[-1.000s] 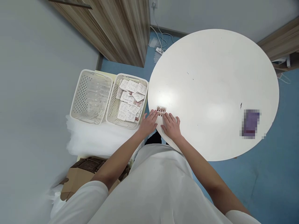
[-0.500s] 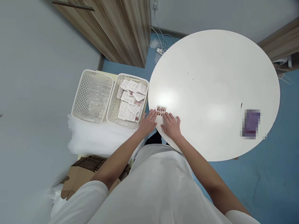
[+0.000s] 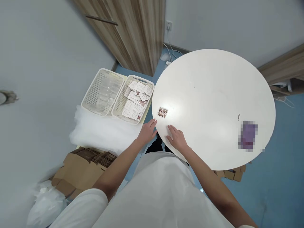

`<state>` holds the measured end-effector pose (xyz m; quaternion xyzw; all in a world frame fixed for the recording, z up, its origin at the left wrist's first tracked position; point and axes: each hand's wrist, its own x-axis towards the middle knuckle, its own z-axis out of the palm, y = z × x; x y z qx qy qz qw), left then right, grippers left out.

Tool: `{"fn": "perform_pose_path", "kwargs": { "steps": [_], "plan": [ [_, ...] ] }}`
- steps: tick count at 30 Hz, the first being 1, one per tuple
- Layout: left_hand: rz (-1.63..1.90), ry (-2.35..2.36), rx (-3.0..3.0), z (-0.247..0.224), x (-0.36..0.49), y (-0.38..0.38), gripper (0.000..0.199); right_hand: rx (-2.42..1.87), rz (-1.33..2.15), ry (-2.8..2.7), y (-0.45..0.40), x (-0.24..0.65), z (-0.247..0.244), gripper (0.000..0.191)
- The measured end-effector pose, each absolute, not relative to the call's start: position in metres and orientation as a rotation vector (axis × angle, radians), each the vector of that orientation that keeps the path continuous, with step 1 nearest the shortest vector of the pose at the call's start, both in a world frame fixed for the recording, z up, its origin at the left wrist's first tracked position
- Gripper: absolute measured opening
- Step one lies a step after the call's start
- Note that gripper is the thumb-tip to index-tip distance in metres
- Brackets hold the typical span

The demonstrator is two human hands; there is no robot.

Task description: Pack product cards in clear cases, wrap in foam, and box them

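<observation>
A small card of press-on nails (image 3: 162, 112), brownish and glossy in two rows, lies flat near the left edge of the white round table (image 3: 213, 95). Just below it, at the table's rim, is my left hand (image 3: 148, 130), fingers stretched out and holding nothing. My right hand (image 3: 177, 137) rests over the tabletop to the lower right of the card, its fingers extended and thumb apart. Neither hand touches the card.
Left of the table stand a white basket (image 3: 114, 110) of printed cards and another basket (image 3: 89, 95) of clear plastic pieces. White wrapping material (image 3: 99, 129) and an open cardboard box (image 3: 76, 171) sit nearer. A blurred purple item (image 3: 248, 134) lies on the table's right.
Both hands have drawn back from the nail card toward my body, leaving it uncovered on the table. The camera view has shifted and tilted.
</observation>
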<state>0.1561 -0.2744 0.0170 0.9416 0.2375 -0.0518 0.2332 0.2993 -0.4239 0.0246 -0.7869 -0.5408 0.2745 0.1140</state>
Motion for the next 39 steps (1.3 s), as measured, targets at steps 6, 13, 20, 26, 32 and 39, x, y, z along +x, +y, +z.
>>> {"fn": "perform_pose_path", "kwargs": {
  "steps": [6, 13, 20, 26, 32, 39],
  "plan": [
    [-0.182, 0.846, 2.488, 0.030, 0.119, -0.314, 0.042, -2.118, 1.119, -1.620, -0.453, 0.295, 0.025, 0.053],
    [-0.228, 0.972, 2.479, 0.055, 0.071, -0.348, 0.039, -2.012, 1.155, -1.854, -0.465, 0.282, 0.035, 0.047],
    [-0.125, 1.070, 2.519, 0.082, 0.030, -0.344, 0.037, -1.893, 1.211, -1.756, -0.434, 0.254, 0.048, 0.054],
    [-0.085, 1.152, 2.464, 0.091, -0.017, -0.328, 0.038, -1.737, 1.357, -1.657, -0.392, 0.222, 0.063, 0.053],
    [0.001, 1.205, 2.462, 0.104, -0.033, -0.292, 0.039, -1.721, 1.322, -1.657, -0.350, 0.198, 0.084, 0.053],
    [0.317, 1.313, 2.261, 0.118, -0.023, -0.226, 0.050, -1.724, 1.143, -1.737, -0.274, 0.191, 0.104, 0.046]
  ]
}}
